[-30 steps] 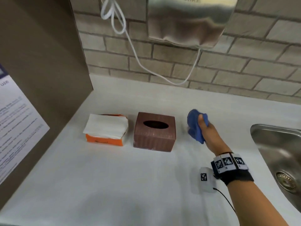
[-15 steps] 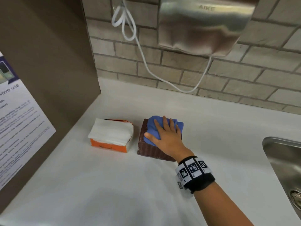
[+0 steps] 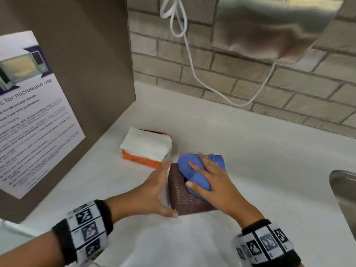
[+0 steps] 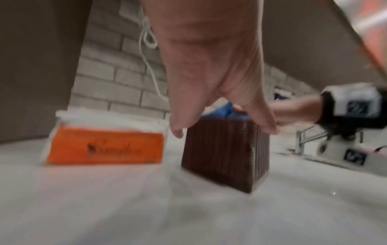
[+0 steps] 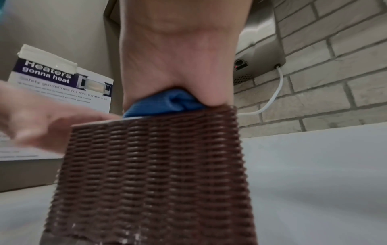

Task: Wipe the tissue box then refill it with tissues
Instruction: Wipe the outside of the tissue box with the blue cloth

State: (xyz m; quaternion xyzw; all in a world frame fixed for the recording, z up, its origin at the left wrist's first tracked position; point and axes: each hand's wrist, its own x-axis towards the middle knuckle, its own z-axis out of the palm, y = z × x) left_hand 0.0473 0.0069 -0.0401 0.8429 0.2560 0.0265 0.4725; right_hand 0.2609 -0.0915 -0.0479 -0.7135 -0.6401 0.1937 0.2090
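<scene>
The brown woven tissue box [image 3: 183, 199] stands on the white counter [image 3: 250, 170], turned corner-on to me. A blue cloth [image 3: 194, 168] lies bunched on its top. My right hand [image 3: 194, 170] lies over the cloth with fingers spread, and a fold bulges between thumb and forefinger. My left hand [image 3: 161, 187] is flat against the box's left side, thumb at the near corner. The left wrist view shows that hand [image 4: 222, 129] over the box [image 4: 220, 157]. The orange tissue pack [image 3: 146, 149] with white tissues on top lies just left of the box. The box's slot is hidden.
A steel sink [image 3: 342, 189] lies at the right edge. A hand dryer [image 3: 269, 29] hangs on the brick wall, its white cable [image 3: 192, 60] looping down. A brown side panel with a microwave poster [image 3: 34, 112] closes off the left.
My right hand carried the cloth from right of the box onto its top. The box has turned at an angle. My left hand came in against its left side.
</scene>
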